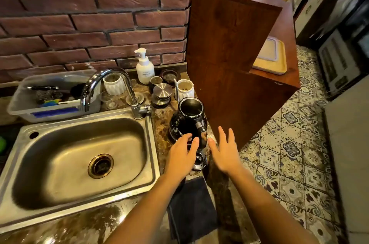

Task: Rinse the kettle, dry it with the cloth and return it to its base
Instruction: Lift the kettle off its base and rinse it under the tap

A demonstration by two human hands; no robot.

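A black kettle [186, 119] with its lid off stands upright on the counter, right of the steel sink [79, 156]. My left hand [182, 154] reaches toward the kettle's base, fingers spread, holding nothing. My right hand [224, 150] hovers open just right of the kettle's handle, not touching it. A shiny round piece [198, 161], maybe the lid or base, lies between my hands and is partly hidden. A dark cloth [191, 207] lies flat on the counter under my left forearm.
The curved tap [111, 88] stands behind the sink. A soap pump bottle [144, 67], white cups [185, 89], metal lids [162, 91] and a plastic tub [50, 96] crowd the back. A wooden cabinet [233, 48] rises right of the kettle. Patterned tile floor [289, 144] lies beyond the counter edge.
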